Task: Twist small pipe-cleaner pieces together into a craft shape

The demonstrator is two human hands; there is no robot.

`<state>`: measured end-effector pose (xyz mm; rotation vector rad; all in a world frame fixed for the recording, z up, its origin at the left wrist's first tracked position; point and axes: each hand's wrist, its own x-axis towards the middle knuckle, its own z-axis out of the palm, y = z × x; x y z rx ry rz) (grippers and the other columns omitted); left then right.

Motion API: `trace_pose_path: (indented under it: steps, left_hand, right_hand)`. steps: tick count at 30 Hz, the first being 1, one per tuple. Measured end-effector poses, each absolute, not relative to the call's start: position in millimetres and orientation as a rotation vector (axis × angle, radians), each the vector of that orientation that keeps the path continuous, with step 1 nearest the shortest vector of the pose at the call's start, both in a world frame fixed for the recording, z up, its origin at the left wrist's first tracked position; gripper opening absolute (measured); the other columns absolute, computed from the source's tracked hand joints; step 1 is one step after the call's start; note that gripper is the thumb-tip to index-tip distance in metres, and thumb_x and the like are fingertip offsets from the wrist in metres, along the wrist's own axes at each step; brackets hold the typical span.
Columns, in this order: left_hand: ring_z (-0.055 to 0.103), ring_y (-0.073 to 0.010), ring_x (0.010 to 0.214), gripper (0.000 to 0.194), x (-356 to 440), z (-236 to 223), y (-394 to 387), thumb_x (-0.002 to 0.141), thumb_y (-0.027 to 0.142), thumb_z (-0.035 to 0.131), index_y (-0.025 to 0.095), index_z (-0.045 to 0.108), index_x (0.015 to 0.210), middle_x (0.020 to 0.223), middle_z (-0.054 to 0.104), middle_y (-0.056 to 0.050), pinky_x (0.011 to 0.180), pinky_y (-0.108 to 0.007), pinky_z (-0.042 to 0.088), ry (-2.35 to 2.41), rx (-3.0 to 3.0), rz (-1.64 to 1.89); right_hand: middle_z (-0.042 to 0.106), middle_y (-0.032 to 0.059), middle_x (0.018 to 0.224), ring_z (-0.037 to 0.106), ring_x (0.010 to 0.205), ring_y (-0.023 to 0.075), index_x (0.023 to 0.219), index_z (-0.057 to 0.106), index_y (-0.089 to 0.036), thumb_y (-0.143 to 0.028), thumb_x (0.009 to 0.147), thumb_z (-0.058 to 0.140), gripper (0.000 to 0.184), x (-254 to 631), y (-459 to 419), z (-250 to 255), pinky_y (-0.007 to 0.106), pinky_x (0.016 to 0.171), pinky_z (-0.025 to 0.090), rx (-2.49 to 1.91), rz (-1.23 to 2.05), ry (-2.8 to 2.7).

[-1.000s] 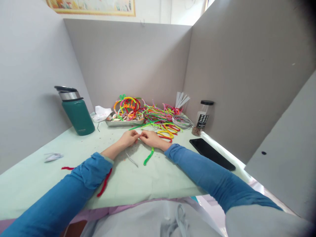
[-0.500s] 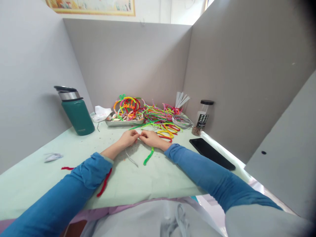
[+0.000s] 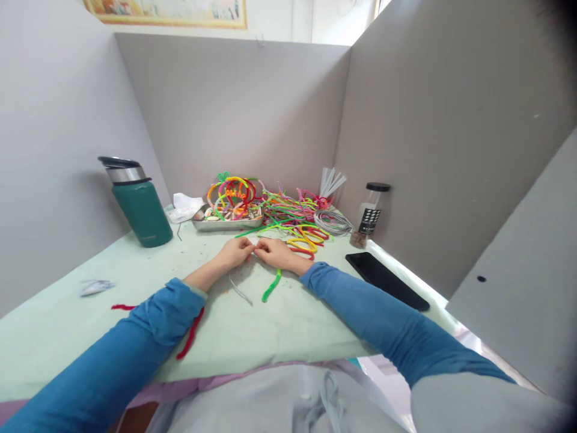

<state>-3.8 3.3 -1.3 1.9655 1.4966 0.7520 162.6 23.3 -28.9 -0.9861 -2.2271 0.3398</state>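
My left hand (image 3: 235, 252) and my right hand (image 3: 276, 253) meet over the middle of the table, fingertips pinched close together. A small whitish piece shows between them; the fingers hide most of it, so its kind is unclear. Below my left hand a thin grey wire (image 3: 240, 288) lies on the cloth. A green pipe cleaner (image 3: 271, 286) extends toward me from under my right hand. Red pipe cleaner (image 3: 192, 334) pokes out on both sides of my left sleeve. Just beyond my right wrist lie scissors with yellow and red handles (image 3: 306, 243).
A metal tray (image 3: 228, 225) at the back holds colourful pipe-cleaner rings, beside a pipe-cleaner heap (image 3: 293, 207) and coiled wire (image 3: 332, 222). A green bottle (image 3: 143, 210) and tissue (image 3: 184, 207) stand left. At right are a clear black-lidded bottle (image 3: 368, 216) and a black phone (image 3: 387, 281). Grey partitions (image 3: 234, 108) enclose the table.
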Motion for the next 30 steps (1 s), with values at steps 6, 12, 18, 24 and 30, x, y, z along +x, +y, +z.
trace_pose_path:
  steps: [6,12,18,24,30]
  left_hand:
    - [0.039,-0.0066,0.034,0.019,-3.5,-0.7,2.5,0.079,0.035,0.047,0.017,0.05,0.072,0.053,0.055,0.004,0.037,-0.019,0.029,1.509,1.987,0.741]
    - [0.04,-0.0068,0.035,0.02,-4.9,-2.1,4.7,0.079,0.036,0.048,0.017,0.051,0.072,0.053,0.055,0.004,0.037,-0.019,0.029,1.509,2.006,0.741]
    - [0.04,-0.0068,0.034,0.02,-5.3,-3.6,5.7,0.08,0.035,0.047,0.018,0.05,0.072,0.052,0.055,0.004,0.036,-0.019,0.028,1.502,2.01,0.74]
    - [0.04,-0.0069,0.034,0.018,-5.7,-4.8,7.3,0.08,0.034,0.047,0.018,0.05,0.073,0.052,0.055,0.004,0.036,-0.019,0.028,1.516,1.999,0.749]
    - [0.039,-0.007,0.033,0.015,-4.0,-1.6,4.3,0.081,0.033,0.048,0.018,0.051,0.081,0.051,0.053,0.005,0.036,-0.019,0.028,1.51,1.955,0.759]
  right_hand:
    - [0.06,-0.0001,0.073,0.047,0.063,0.0104,0.079,0.058,-0.016,-0.027,0.084,0.051,0.014,162.5,20.9,-26.7,0.021,0.06,0.029,-0.982,0.334,-2.226]
    - [0.06,0.0002,0.073,0.048,0.064,0.0107,0.078,0.058,-0.016,-0.028,0.084,0.051,0.015,162.7,18.8,-25.1,0.022,0.059,0.029,-1.0,0.318,-2.234]
    - [0.061,0.0003,0.074,0.047,0.064,0.0106,0.079,0.058,-0.016,-0.028,0.084,0.051,0.015,162.5,21.1,-26.3,0.022,0.06,0.03,-1.001,0.319,-2.239]
    - [0.059,-0.0002,0.072,0.046,0.063,0.0103,0.079,0.058,-0.016,-0.029,0.084,0.05,0.016,162.3,21.1,-27.2,0.021,0.059,0.028,-0.998,0.329,-2.233]
    - [0.059,-0.0003,0.072,0.046,0.063,0.0104,0.079,0.058,-0.016,-0.029,0.085,0.049,0.016,162.8,21.9,-28.2,0.022,0.06,0.029,-0.974,0.334,-2.233]
